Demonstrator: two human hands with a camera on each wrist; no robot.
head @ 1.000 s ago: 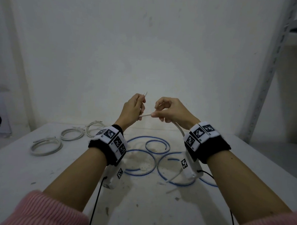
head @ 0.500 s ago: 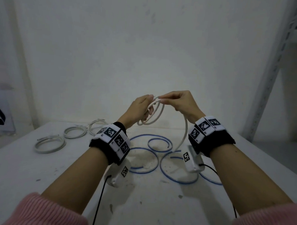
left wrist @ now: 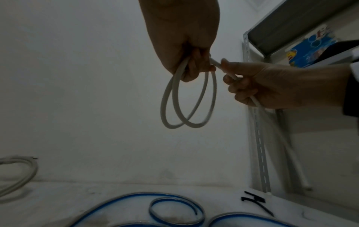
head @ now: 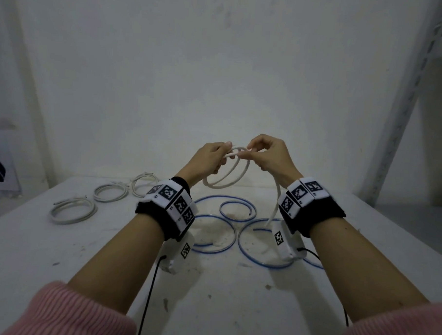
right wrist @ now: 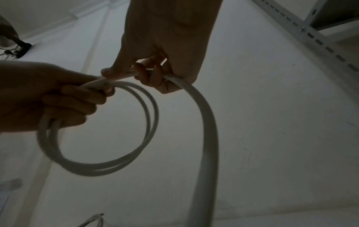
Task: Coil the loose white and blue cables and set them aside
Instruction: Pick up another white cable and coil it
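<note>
Coiled white cables (head: pixel 72 209): three finished coils lie on the table (head: pixel 33 255), well off to the left of the left hand.
Left hand (head: pixel 207 159): raised above the table, fingers curled round the gathered top of the white cable (head: pixel 224 179), two loops hanging beneath it.
Blue cables (head: pixel 235 211): loose curls on the table below and between both hands.
Right hand (head: pixel 268 154): just beside the left, pinching the same cable; the tail drops past its wrist, its end seemingly hidden.
</note>
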